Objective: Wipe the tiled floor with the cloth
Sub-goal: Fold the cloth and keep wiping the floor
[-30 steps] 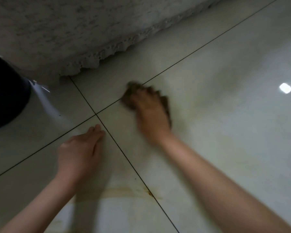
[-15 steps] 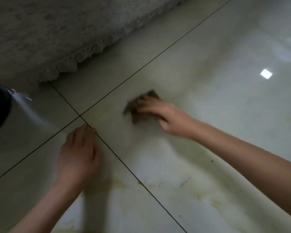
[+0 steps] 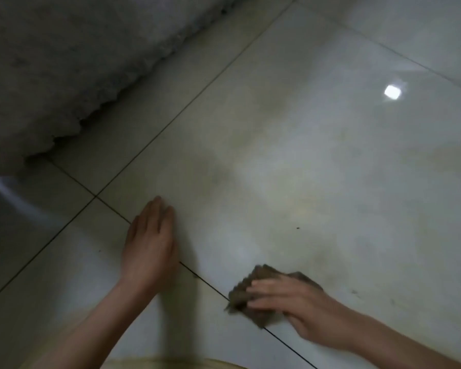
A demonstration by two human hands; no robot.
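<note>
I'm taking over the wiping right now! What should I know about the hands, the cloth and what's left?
Left hand: flat on the tiled floor, fingers straight, across a grout line, holding nothing.
Right hand: presses the brown cloth onto the floor, over the same grout line.
Done: cannot tell how much is wiped.
Left: small dark specks lie beyond the cloth, and faint yellowish marks show on the tile; wipe there.

- We see our right grip (image 3: 290,302) pressing flat fingers (image 3: 262,284) on a brown cloth (image 3: 244,291) over a grout line (image 3: 285,344).
- Our left grip (image 3: 149,243) rests flat on the tiled floor (image 3: 304,155).
- A lace-edged fabric (image 3: 64,62) fills the upper left.
</note>
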